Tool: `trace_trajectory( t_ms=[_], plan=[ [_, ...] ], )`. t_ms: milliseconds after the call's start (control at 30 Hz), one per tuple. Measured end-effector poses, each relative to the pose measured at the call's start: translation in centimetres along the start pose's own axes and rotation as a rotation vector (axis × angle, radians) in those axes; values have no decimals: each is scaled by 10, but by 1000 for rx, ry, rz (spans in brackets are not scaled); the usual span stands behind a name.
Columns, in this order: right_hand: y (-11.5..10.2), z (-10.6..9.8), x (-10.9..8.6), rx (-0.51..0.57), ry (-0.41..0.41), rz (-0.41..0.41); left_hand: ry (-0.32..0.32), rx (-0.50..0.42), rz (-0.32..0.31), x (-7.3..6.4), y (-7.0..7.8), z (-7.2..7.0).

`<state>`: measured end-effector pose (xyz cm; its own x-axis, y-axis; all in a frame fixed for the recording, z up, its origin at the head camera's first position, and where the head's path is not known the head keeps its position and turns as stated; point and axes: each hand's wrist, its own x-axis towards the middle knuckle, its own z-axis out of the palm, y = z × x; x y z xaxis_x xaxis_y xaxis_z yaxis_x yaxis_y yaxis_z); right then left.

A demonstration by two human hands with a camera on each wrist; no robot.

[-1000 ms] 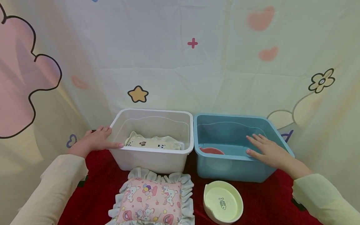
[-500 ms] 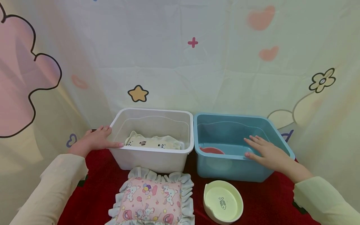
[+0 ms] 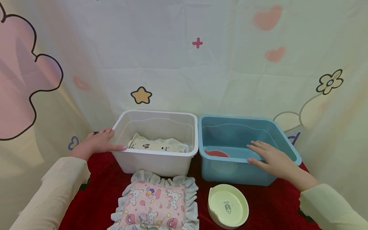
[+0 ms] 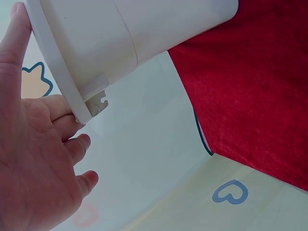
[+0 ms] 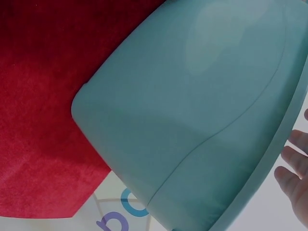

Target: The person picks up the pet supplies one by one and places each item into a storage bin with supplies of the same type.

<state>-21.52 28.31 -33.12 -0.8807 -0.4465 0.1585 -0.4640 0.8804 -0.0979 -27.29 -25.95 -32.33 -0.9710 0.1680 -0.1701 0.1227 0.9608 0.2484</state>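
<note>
My left hand point(image 3: 97, 143) rests on the front left corner of a white plastic bin point(image 3: 152, 163). Its thumb lies along the front rim, while the fingers touch the left rim, as the left wrist view also shows. A cream cloth with small animal prints point(image 3: 155, 146) lies inside that bin. Over the front rim of a blue plastic bin point(image 3: 230, 172), my right hand point(image 3: 274, 159) is held with fingers extended and nothing in them. A red-pink rounded object point(image 3: 217, 154) sits inside the blue bin at its front left, partly hidden by the wall.
A pink ruffled pillow with unicorn prints point(image 3: 156, 204) lies in front of the white bin. Right of it stands a pale yellow round dish point(image 3: 228, 206). Both are on a red cloth point(image 3: 99, 188). A printed white curtain point(image 3: 169, 57) hangs close behind the bins.
My right hand has shifted slightly left and down along the blue bin's front. The left hand, bins, pillow and dish have stayed in place.
</note>
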Motion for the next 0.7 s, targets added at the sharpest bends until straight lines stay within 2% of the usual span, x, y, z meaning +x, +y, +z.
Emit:
trace_trajectory(
  t_ms=[367,700],
  plan=[
    [-3,6,-2,-13,67,-33,-3,-19,3,-1,0,-1],
    [-5,11,-4,-39,224,-114,4,-6,8,-1,0,-1]
  ],
)
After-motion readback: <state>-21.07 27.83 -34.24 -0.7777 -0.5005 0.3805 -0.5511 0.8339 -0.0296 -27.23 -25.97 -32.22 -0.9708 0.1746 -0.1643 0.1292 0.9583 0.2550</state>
